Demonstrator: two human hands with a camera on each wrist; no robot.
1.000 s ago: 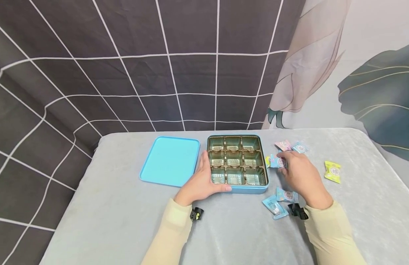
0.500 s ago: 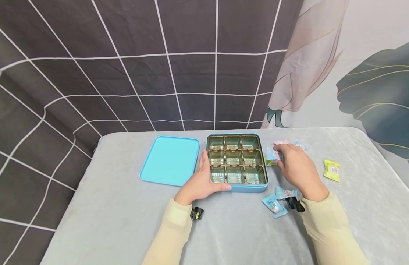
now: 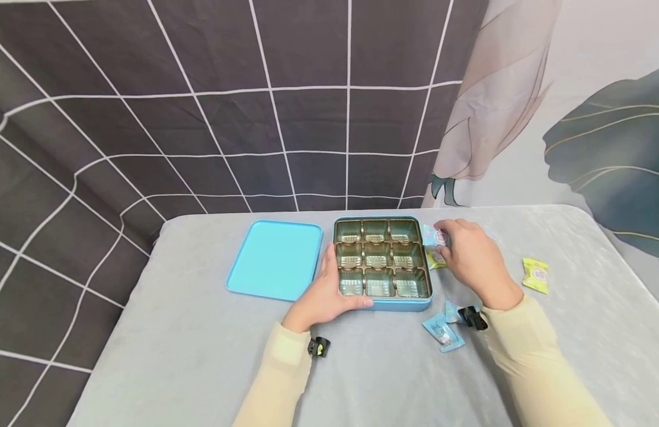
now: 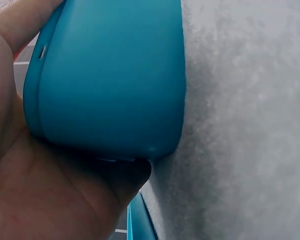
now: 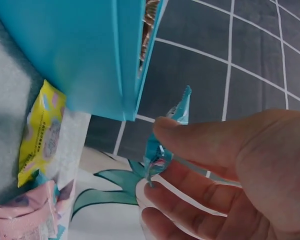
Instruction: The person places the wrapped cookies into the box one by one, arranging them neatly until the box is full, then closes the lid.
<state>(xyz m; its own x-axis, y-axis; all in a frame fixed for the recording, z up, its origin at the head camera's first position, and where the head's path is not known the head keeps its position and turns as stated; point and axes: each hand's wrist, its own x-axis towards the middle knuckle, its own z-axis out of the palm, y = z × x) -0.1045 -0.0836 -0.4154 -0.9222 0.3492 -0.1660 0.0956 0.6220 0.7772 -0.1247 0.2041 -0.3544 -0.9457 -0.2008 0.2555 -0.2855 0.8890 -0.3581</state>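
Note:
A light blue tin box [image 3: 399, 305] holds a gold tray divided into several square compartments. My left hand [image 3: 324, 299] grips its front left corner, thumb along the front wall and fingers up the left side. In the left wrist view the blue wall [image 4: 110, 85] fills the space inside that hand. Thumb and fingers of my right hand [image 3: 476, 261] pinch a blue wrapped candy [image 3: 431, 235], raised just beside the tin's right edge. The right wrist view shows its wrapper [image 5: 157, 155] edge-on. Below it, a yellow wrapped candy [image 3: 435, 260] lies against the tin's right side.
The blue lid [image 3: 276, 261] lies flat left of the tin. Two blue candies, one flat [image 3: 443, 332] and one partly under the wrist strap [image 3: 452, 311], lie at front right. Another yellow candy [image 3: 535, 275] is farther right. A pink candy [image 5: 25, 210] shows in the right wrist view.
My right hand has lifted the blue candy off the spot by the yellow one and carried it up and left, towards the tin's back right. The left hand stays on the tin.

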